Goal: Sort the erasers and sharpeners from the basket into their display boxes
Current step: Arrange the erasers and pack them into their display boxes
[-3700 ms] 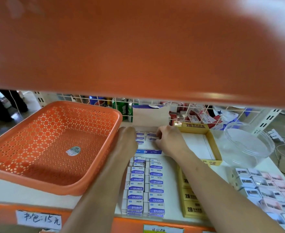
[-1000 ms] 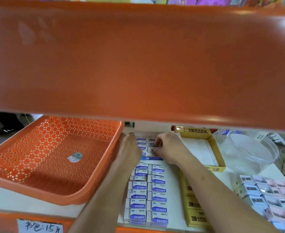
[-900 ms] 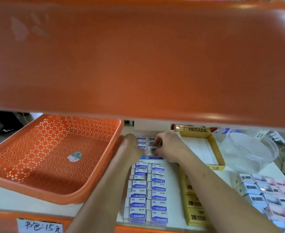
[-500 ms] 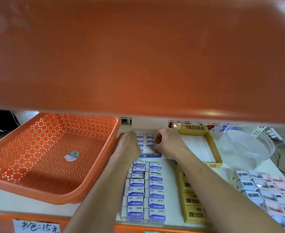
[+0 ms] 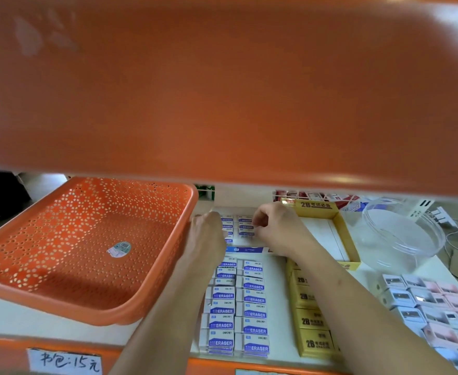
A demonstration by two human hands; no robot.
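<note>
The orange basket point(image 5: 87, 247) stands at the left and holds only a sticker. Behind two rows of blue-and-white erasers point(image 5: 236, 307) sits the eraser display box point(image 5: 245, 249), partly filled with erasers point(image 5: 245, 230). My left hand point(image 5: 208, 234) lies at the box's left side over the left row, with its fingertips hidden. My right hand point(image 5: 273, 228) is at the box's right side, and its curled fingers and thumb pinch an eraser in the right row. Boxed pink and white sharpeners point(image 5: 433, 301) lie at the right.
An orange shelf point(image 5: 222, 90) overhead blocks the upper view. A yellow display box point(image 5: 342, 234) stands right of my hands, with yellow 2B erasers point(image 5: 310, 318) in front of it. A clear round tub point(image 5: 401, 239) sits further right. Cables lie at the far right.
Both hands stay at the eraser display box. The right hand's fingers have shifted slightly along the right row of erasers. The basket has not moved.
</note>
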